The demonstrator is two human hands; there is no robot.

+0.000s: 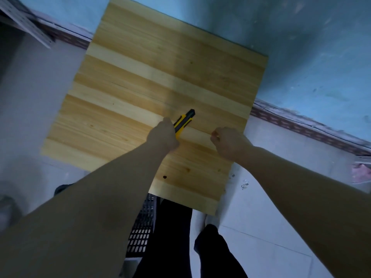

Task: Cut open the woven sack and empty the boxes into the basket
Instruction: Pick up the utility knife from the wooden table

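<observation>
A yellow and black utility knife (184, 120) lies over the wooden table top (140, 77), its tip pointing away from me. My left hand (163, 135) is closed around its handle end. My right hand (228, 142) hovers just to the right of it over the table, its fingers curled in with nothing visible in them. A black perforated basket (141, 231) shows below the table's near edge, between my left arm and my legs. No woven sack and no boxes are in view.
The table stands against a blue wall (301, 47) on a pale tiled floor (261, 227). My dark-clad legs (200, 247) are at the near edge. A perforated metal bar (26, 23) crosses the top left corner. A pinkish object (361, 173) lies at the right edge.
</observation>
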